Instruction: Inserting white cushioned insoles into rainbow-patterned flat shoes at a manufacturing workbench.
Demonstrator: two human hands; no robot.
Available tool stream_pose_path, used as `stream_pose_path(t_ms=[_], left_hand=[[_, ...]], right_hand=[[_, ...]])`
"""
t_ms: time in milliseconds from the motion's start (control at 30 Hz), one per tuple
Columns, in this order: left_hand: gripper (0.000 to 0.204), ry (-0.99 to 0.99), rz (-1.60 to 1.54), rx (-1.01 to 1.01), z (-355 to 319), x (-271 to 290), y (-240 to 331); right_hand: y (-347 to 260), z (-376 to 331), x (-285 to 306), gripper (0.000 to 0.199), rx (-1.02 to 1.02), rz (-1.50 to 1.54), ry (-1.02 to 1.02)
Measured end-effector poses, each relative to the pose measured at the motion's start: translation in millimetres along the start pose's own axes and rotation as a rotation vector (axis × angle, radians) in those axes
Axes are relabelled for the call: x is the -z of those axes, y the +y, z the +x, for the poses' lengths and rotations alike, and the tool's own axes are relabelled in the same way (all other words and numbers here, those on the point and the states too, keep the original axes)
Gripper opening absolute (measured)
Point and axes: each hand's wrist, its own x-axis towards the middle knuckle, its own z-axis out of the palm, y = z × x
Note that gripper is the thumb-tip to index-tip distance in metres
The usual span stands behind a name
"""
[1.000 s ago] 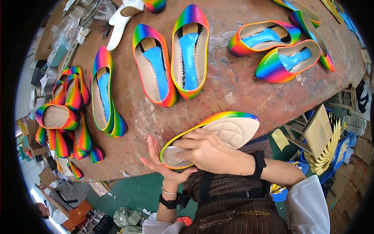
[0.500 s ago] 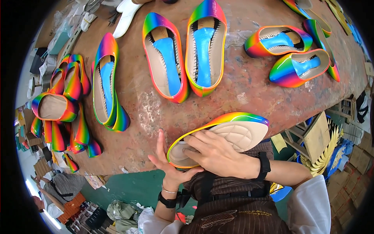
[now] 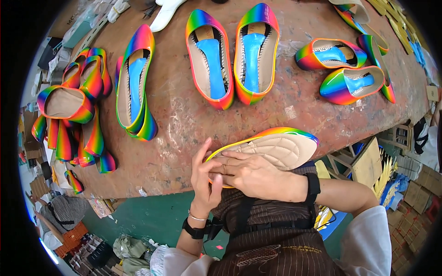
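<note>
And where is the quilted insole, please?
In the head view, the quilted insole is right of centre, against a rainbow shoe, partly under the right hand.

At the near edge of the tabletop (image 3: 161, 172), the left hand (image 3: 206, 177) cups the heel end of a rainbow shoe (image 3: 276, 131). The right hand (image 3: 264, 177) lies over that shoe's near side, its fingers inside, against the quilted beige insole (image 3: 282, 152); its thumb is hidden. Farther off, two rainbow shoes with blue strips (image 3: 212, 69) stand side by side, toes far. Similar shoes form a cluster (image 3: 352, 85) at the far right, and a pile (image 3: 71, 108) sits left.
</note>
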Motion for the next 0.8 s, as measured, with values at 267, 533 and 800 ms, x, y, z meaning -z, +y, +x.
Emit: stream_pose_path(t_ms=[267,533,800], left_hand=[[0.020,0.096,-0.027,-0.011,2,-9,11],[0.058,-0.087,0.178,0.229,2,-48,84],[0.049,-0.312,0.197,0.300,68,-68,57]], right_hand=[[-26,-31,10,0.035,-0.354,-0.378,0.196],[-23,-55,22,0.056,-0.768,-0.524,0.781],[-4,-64,27,0.091,-1.056,-0.234,0.679]])
